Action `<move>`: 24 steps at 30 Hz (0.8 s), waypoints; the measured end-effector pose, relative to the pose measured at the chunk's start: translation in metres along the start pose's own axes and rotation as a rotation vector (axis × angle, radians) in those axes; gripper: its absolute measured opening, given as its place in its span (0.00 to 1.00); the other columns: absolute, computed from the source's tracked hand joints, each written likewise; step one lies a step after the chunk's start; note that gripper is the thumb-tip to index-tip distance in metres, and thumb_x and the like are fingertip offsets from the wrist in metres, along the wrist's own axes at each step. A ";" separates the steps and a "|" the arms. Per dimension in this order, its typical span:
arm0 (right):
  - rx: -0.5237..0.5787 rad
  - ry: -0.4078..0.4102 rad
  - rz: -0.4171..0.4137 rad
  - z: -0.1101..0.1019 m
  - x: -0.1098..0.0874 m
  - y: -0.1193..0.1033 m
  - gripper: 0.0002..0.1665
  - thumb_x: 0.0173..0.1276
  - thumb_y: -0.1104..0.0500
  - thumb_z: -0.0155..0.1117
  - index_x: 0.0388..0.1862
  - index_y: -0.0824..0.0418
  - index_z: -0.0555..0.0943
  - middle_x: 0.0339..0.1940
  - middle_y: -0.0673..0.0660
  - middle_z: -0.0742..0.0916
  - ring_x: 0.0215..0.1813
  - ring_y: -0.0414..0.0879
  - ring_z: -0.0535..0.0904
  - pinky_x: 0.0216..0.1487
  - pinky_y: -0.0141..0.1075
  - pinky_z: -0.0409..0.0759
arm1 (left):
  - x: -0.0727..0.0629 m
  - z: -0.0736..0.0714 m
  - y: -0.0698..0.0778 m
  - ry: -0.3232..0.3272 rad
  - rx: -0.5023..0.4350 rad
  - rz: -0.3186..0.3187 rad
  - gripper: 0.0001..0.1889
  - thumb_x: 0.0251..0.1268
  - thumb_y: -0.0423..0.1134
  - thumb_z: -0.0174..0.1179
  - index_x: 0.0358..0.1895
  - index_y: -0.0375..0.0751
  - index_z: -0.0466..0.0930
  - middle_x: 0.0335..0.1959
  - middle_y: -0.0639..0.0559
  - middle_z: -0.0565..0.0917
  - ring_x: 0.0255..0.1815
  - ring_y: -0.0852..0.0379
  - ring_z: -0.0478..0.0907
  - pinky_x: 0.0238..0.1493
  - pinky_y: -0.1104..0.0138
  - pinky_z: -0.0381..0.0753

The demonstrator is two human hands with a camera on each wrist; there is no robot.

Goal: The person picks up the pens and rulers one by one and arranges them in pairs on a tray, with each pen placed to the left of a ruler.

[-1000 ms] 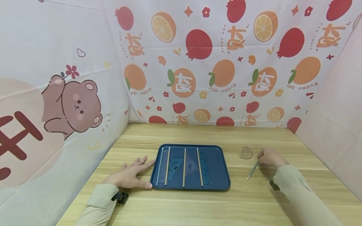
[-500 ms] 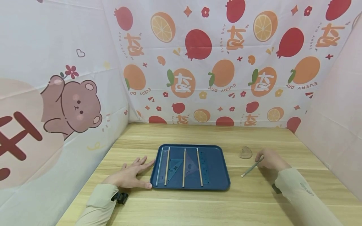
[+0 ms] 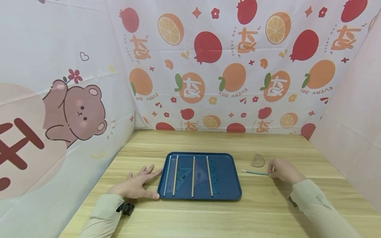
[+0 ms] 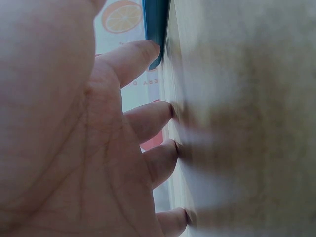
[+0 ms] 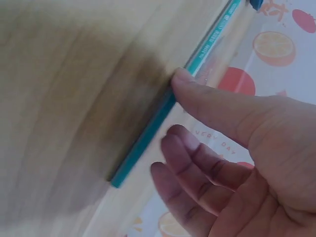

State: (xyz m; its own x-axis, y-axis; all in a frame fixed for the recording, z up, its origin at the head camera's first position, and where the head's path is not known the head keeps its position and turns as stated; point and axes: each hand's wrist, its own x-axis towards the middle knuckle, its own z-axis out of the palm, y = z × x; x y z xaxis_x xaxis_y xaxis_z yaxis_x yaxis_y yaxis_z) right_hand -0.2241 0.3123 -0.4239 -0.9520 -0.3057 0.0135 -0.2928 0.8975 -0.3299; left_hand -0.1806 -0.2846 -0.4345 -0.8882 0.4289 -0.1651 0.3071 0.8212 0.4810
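Note:
My right hand [image 3: 284,170] pinches a green pencil [image 3: 254,172] near one end, low over the table, its white-tipped end pointing left toward the tray. In the right wrist view the thumb presses on the green pencil [image 5: 148,136] while three fingers curl loosely below it. A clear protractor [image 3: 258,160] lies just behind the pencil. My left hand [image 3: 135,185] rests on the table with fingers spread, fingertips and thumb right at the left rim of a blue tray [image 3: 230,196]. The left wrist view shows fingertips down on the wood beside the tray's edge [image 4: 157,29].
Inside the tray lie a teal pencil [image 3: 167,177], several wood-coloured pencils such as this pencil [image 3: 193,178], a clear ruler [image 3: 170,178], a blue set square [image 3: 182,178], a purplish set square [image 3: 201,175] and a blue ruler [image 3: 215,180]. Patterned cloth [image 3: 205,82] walls the table's back and sides.
The green pencil has swung in my right hand from slanting toward the front to lying nearly level, its white end now pointing left. The left hand and tray have stayed put.

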 end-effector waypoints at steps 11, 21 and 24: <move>-0.042 -0.023 -0.012 -0.001 -0.003 -0.001 0.11 0.65 0.68 0.77 0.29 0.56 0.84 0.31 0.51 0.85 0.33 0.44 0.76 0.35 0.39 0.78 | 0.000 0.000 0.001 0.004 0.009 0.005 0.55 0.58 0.66 0.76 0.87 0.56 0.59 0.89 0.30 0.49 0.87 0.20 0.40 0.70 0.14 0.35; -0.033 -0.040 0.020 -0.002 -0.002 -0.001 0.09 0.68 0.63 0.76 0.30 0.56 0.83 0.29 0.50 0.85 0.31 0.44 0.75 0.33 0.37 0.75 | -0.002 -0.001 0.003 0.002 0.003 -0.001 0.54 0.58 0.67 0.76 0.86 0.55 0.61 0.89 0.30 0.49 0.88 0.21 0.39 0.71 0.14 0.34; -0.010 -0.052 0.026 -0.002 -0.002 -0.002 0.09 0.69 0.63 0.75 0.31 0.57 0.83 0.30 0.51 0.86 0.32 0.45 0.75 0.33 0.37 0.75 | -0.002 -0.001 0.004 0.000 0.001 0.001 0.55 0.58 0.66 0.76 0.86 0.55 0.61 0.89 0.30 0.49 0.88 0.21 0.39 0.71 0.14 0.34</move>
State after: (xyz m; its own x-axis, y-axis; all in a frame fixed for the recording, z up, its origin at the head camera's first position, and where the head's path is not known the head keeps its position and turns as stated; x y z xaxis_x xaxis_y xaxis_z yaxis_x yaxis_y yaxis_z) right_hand -0.2221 0.3122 -0.4213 -0.9536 -0.2977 -0.0442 -0.2688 0.9084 -0.3203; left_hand -0.1777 -0.2828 -0.4313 -0.8880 0.4293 -0.1648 0.3078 0.8212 0.4805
